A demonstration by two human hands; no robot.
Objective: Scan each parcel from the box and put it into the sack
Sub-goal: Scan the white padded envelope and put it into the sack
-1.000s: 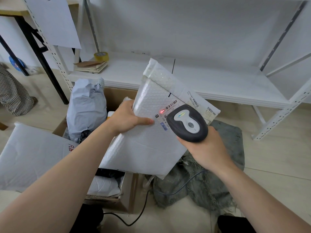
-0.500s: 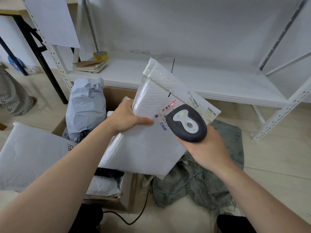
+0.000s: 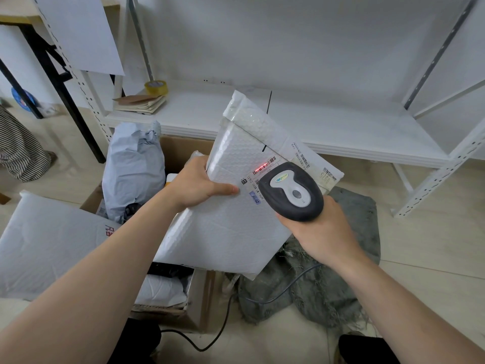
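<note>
My left hand (image 3: 199,186) grips the left edge of a white bubble-mailer parcel (image 3: 231,224), thumb on its front, holding it tilted above the cardboard box (image 3: 202,306). My right hand (image 3: 322,235) holds a dark grey barcode scanner (image 3: 291,191) over the parcel's label. A red scan line lies across the barcode (image 3: 263,166). The grey-green woven sack (image 3: 315,285) lies crumpled on the floor under my right hand, partly hidden by the parcel. More parcels fill the box, among them a grey poly bag (image 3: 133,172) and a white mailer (image 3: 162,290).
A large white mailer (image 3: 44,243) leans over the box's left side. Behind stands a white metal shelf (image 3: 341,132) with a tape roll (image 3: 156,87) and brown envelopes (image 3: 140,103). The scanner's cable (image 3: 210,342) trails over the floor. A black table leg (image 3: 68,101) stands at left.
The red scan light moved up from the label's lower print onto the barcode stripes. Parcel, scanner and both hands stayed almost in place.
</note>
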